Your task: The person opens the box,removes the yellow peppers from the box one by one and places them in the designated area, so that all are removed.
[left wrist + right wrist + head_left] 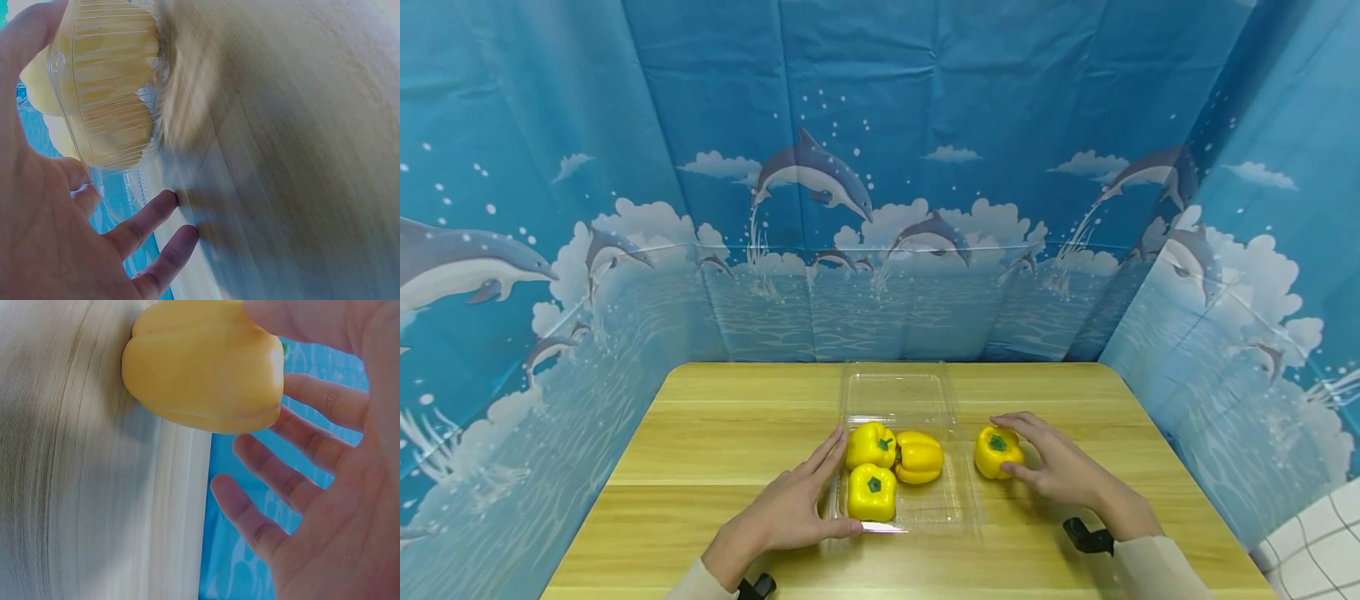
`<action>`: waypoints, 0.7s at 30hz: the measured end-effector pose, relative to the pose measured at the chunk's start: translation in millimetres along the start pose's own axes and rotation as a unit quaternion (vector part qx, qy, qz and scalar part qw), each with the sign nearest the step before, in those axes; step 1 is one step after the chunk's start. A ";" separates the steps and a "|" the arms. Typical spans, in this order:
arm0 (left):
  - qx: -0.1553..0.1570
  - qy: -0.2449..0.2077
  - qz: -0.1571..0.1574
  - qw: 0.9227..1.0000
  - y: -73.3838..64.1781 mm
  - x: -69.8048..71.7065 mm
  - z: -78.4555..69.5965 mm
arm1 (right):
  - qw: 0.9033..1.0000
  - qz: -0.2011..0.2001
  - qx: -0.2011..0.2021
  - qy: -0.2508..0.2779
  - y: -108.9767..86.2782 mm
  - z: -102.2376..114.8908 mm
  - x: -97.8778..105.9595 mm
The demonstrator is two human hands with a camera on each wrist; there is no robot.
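My left hand (793,504) lies against the left side of a clear plastic clamshell box (936,504), its thumb at the front edge and fingers fairly straight. Ribbed box wall (112,75) fills the top of the left wrist view. Inside the box's left part are two yellow bell peppers, one behind (867,444) and one in front (867,504). A third bell pepper (922,458) lies on its side to their right. Right of the box, my right hand (1063,467) holds another yellow bell pepper (206,369) between thumb and fingers, its green stem up.
The box's lid (897,398) is folded back toward the rear of the wooden table (722,433). A blue dolphin-print curtain (880,308) hangs behind the table and along both sides. Dark wrist straps show at both sleeves.
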State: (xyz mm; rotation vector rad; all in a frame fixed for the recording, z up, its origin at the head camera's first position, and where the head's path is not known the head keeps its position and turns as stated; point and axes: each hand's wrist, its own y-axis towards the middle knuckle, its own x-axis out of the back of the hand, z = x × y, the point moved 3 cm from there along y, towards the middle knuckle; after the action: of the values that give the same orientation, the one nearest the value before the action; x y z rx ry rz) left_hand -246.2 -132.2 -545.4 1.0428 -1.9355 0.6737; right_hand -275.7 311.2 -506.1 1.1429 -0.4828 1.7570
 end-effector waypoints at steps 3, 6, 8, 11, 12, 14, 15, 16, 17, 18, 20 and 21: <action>0.000 -0.001 0.000 1.000 -0.1 -0.2 0.1 | 1.000 -0.003 0.002 -0.003 0.1 0.6 -0.2; 0.001 -0.001 0.000 1.000 -0.4 0.0 -0.3 | 1.000 -0.004 0.005 -0.005 0.3 1.1 -0.4; 0.002 0.000 -0.001 1.000 -0.7 0.3 -0.9 | 1.000 -0.006 0.008 -0.005 0.2 1.2 -0.5; 0.002 0.000 -0.003 1.000 -1.0 0.4 -1.4 | 1.000 -0.007 0.009 -0.006 -0.1 1.6 -0.2; 0.002 0.000 -0.003 1.000 -1.1 0.3 -1.5 | 1.000 -0.008 0.009 -0.006 -0.1 1.9 0.1; 0.001 0.001 -0.004 1.000 -1.2 0.3 -1.6 | 1.000 -0.009 0.010 -0.007 -0.1 3.0 0.6; 0.001 0.000 -0.004 1.000 -1.2 0.1 -1.5 | 1.000 -0.010 0.011 -0.007 -0.1 3.9 0.9; 0.001 0.000 -0.003 1.000 -1.2 -0.1 -1.3 | 1.000 -0.011 0.011 -0.007 0.0 4.8 1.2; 0.001 0.000 -0.003 1.000 -1.2 -0.2 -1.2 | 1.000 -0.012 0.012 -0.008 0.1 5.9 1.4; 0.001 -0.001 -0.002 1.000 -1.2 -0.4 -1.0 | 1.000 -0.013 0.013 -0.009 0.3 7.1 1.6; 0.002 -0.003 0.000 1.000 -1.2 -0.6 -0.4 | 1.000 -0.015 0.015 -0.012 0.6 9.5 1.7; 0.002 -0.003 0.000 1.000 -1.1 -0.7 -0.2 | 1.000 -0.016 0.016 -0.013 0.8 10.6 1.7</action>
State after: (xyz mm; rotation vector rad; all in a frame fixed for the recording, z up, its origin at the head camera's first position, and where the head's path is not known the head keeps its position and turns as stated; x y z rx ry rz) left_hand -245.0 -132.3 -545.7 1.0487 -1.9408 0.6748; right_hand -271.5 304.0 -499.4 1.1905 -0.4517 1.7307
